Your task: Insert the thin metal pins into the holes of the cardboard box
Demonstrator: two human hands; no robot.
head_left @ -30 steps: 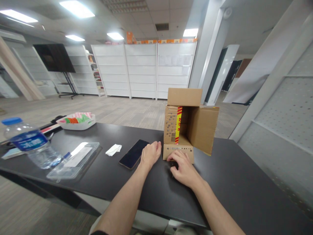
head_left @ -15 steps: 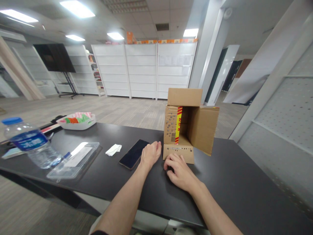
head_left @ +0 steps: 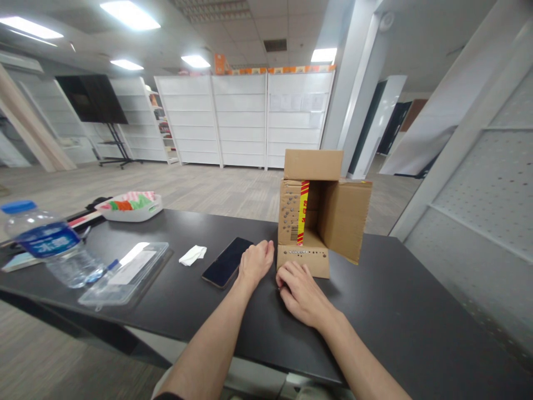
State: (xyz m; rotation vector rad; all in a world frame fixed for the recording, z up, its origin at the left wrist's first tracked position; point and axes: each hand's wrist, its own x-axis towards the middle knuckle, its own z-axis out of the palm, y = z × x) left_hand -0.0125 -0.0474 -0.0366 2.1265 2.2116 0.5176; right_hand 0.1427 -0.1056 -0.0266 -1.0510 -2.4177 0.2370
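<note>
On the black table stands a cardboard box [head_left: 292, 211], its front open with flaps spread up, right and down. Its lower flap [head_left: 320, 268] has a row of small holes and round silvery dots; more dots are scattered on the panel beside the red and yellow tape [head_left: 303, 214]. My left hand [head_left: 255, 261] is closed on the tabletop, between a dark phone [head_left: 227, 262] and the box. Right at the lower flap, my right hand [head_left: 300, 289] has its fingers curled and the thumb against them. What either hand may hold is hidden.
At the left are a water bottle [head_left: 52, 239] with a blue cap, a clear plastic case [head_left: 127, 278], a white crumpled tissue [head_left: 193, 255] and a white basket [head_left: 145, 213] holding colourful items. A perforated white panel [head_left: 478, 222] rises beyond the table's right edge.
My right thumb has closed in towards the curled fingers, and that hand has shifted slightly left. My left hand and the box stay in place. The view has moved very slightly.
</note>
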